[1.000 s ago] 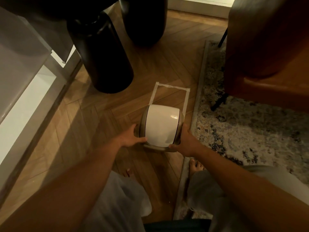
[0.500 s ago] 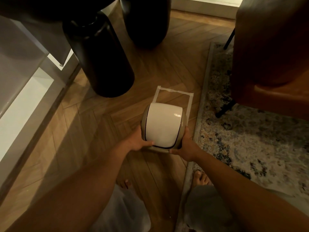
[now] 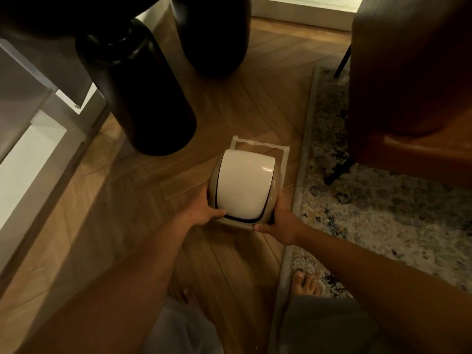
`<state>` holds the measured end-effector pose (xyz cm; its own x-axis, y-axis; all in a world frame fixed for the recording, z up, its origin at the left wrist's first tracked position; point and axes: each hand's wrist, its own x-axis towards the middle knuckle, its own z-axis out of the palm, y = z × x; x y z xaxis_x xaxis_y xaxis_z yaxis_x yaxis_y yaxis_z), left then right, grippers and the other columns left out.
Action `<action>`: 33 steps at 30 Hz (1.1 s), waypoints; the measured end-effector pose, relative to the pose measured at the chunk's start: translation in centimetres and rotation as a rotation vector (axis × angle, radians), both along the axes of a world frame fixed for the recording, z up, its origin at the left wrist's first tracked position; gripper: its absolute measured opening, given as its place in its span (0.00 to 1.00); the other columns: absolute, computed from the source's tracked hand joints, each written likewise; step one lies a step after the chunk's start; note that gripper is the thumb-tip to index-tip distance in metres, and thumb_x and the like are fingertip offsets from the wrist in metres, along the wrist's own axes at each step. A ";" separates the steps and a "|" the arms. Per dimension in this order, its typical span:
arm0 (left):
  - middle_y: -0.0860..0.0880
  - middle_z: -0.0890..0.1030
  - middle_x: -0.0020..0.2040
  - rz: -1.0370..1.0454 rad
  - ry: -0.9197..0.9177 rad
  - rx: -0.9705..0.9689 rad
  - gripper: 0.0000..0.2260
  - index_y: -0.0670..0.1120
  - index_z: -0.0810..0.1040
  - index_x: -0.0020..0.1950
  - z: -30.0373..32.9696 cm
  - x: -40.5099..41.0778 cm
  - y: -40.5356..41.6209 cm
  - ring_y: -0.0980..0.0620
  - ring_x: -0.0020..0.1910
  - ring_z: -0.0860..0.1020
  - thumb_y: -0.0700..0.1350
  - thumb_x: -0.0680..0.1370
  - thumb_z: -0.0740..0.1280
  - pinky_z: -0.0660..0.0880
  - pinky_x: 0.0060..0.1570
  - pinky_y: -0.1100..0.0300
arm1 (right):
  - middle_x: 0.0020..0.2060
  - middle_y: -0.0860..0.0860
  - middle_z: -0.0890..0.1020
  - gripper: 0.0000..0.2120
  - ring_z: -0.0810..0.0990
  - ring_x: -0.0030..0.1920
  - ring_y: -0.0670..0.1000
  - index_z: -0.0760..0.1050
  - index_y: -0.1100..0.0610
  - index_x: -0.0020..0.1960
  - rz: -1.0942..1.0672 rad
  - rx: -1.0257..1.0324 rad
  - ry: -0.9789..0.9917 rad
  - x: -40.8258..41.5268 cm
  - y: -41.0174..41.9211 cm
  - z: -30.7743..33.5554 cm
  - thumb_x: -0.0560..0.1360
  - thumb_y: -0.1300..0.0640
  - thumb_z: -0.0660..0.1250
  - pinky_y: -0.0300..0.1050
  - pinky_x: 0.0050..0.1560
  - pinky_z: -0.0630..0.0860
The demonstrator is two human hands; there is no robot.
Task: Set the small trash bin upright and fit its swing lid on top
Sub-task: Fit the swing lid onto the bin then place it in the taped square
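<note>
The small beige trash bin stands upright on the wood floor inside a white tape outline. Its white swing lid sits on top, domed, with a dark gap along its near edge. My left hand grips the lid frame on the left side, thumb on the near rim. On the near right corner my right hand holds the frame, fingers wrapped around its side. The bin body below the lid is hidden from this angle.
Two tall black rounded table legs stand behind left. A brown leather chair with thin black legs stands on the patterned rug at right. White cabinet fronts run along the left. My bare feet are below.
The view has shifted slightly and the bin appears a little nearer the far tape line. Both hands have kept their hold on the lid's sides.
</note>
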<state>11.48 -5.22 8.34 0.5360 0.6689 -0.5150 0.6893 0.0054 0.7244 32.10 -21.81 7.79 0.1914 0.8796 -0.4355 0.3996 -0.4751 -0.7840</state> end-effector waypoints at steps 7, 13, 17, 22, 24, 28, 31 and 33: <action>0.49 0.69 0.76 0.005 -0.072 0.070 0.46 0.51 0.59 0.80 0.0 0.7 0.3 0.57 0.68 0.66 0.53 0.67 0.80 0.64 0.63 0.60 | 0.78 0.52 0.63 0.63 0.64 0.77 0.53 0.33 0.53 0.81 0.056 -0.009 0.082 3.6 1.2 1.2 0.69 0.57 0.81 0.56 0.75 0.67; 0.49 0.71 0.74 0.029 -0.116 0.097 0.44 0.50 0.61 0.79 0.0 1.6 0.5 0.57 0.66 0.68 0.52 0.69 0.80 0.64 0.62 0.62 | 0.78 0.52 0.65 0.61 0.65 0.77 0.51 0.40 0.53 0.82 0.030 0.003 0.093 4.7 1.9 1.3 0.68 0.57 0.82 0.53 0.74 0.68; 0.49 0.71 0.74 0.000 -0.104 0.123 0.43 0.50 0.61 0.79 0.2 1.4 0.5 0.55 0.68 0.69 0.52 0.69 0.79 0.66 0.63 0.59 | 0.77 0.51 0.65 0.62 0.66 0.76 0.50 0.39 0.52 0.82 0.020 0.019 0.062 4.2 1.7 1.2 0.67 0.53 0.83 0.48 0.72 0.69; 0.48 0.70 0.75 0.000 -0.102 0.124 0.46 0.49 0.60 0.79 0.1 1.0 -0.2 0.48 0.72 0.68 0.53 0.68 0.80 0.67 0.69 0.54 | 0.76 0.48 0.66 0.63 0.67 0.75 0.50 0.40 0.49 0.82 0.011 0.032 0.062 4.0 1.0 1.2 0.66 0.50 0.83 0.50 0.72 0.69; 0.47 0.68 0.76 0.002 -0.107 0.134 0.47 0.48 0.59 0.80 0.0 1.0 -0.4 0.48 0.73 0.67 0.52 0.67 0.81 0.65 0.70 0.55 | 0.76 0.48 0.67 0.62 0.67 0.75 0.50 0.40 0.48 0.82 -0.002 0.042 0.060 3.8 0.6 1.1 0.66 0.49 0.83 0.52 0.73 0.70; 0.48 0.68 0.76 0.020 -0.100 0.143 0.50 0.50 0.59 0.80 -0.3 0.9 -0.2 0.48 0.73 0.67 0.54 0.64 0.82 0.65 0.68 0.54 | 0.75 0.47 0.68 0.61 0.68 0.75 0.49 0.40 0.44 0.82 -0.010 0.059 0.055 3.7 0.1 0.8 0.67 0.50 0.82 0.50 0.72 0.70; 0.50 0.70 0.73 0.057 -0.129 0.146 0.50 0.54 0.60 0.79 -0.2 1.0 0.0 0.53 0.68 0.69 0.58 0.62 0.81 0.69 0.64 0.54 | 0.75 0.46 0.70 0.60 0.69 0.74 0.49 0.40 0.44 0.82 -0.034 0.076 0.051 4.0 0.4 0.9 0.68 0.52 0.82 0.49 0.70 0.72; 0.52 0.71 0.72 0.073 -0.141 0.144 0.50 0.55 0.60 0.78 -0.3 1.1 0.0 0.55 0.66 0.69 0.60 0.61 0.81 0.70 0.63 0.55 | 0.75 0.48 0.70 0.61 0.70 0.74 0.50 0.39 0.44 0.82 -0.042 0.087 0.058 4.3 0.6 0.8 0.68 0.54 0.82 0.52 0.70 0.73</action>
<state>12.56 -5.24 8.04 0.5437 0.7697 -0.3346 0.5826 -0.0591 0.8106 36.38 -21.25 8.63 0.2061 0.9062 -0.3693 0.3336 -0.4198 -0.8440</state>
